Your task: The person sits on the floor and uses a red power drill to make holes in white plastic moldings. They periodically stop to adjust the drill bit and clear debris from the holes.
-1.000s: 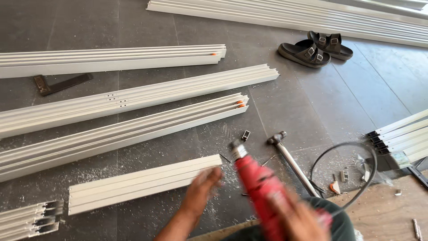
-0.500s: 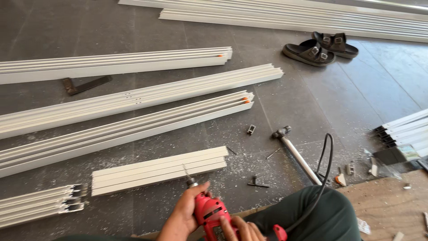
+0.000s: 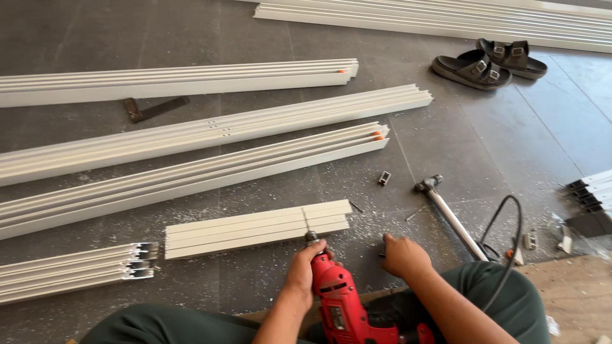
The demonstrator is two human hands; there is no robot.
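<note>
A red power drill [image 3: 338,299] lies lengthwise, its bit touching short white aluminium profiles [image 3: 255,228].

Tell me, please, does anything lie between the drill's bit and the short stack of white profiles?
Nothing visible does: the left hand holds the red drill with its bit already over the short white profiles.

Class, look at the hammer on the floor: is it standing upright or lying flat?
Lying flat. The hammer rests lengthwise on the dark floor, head away from the person, beside the right hand.
</note>
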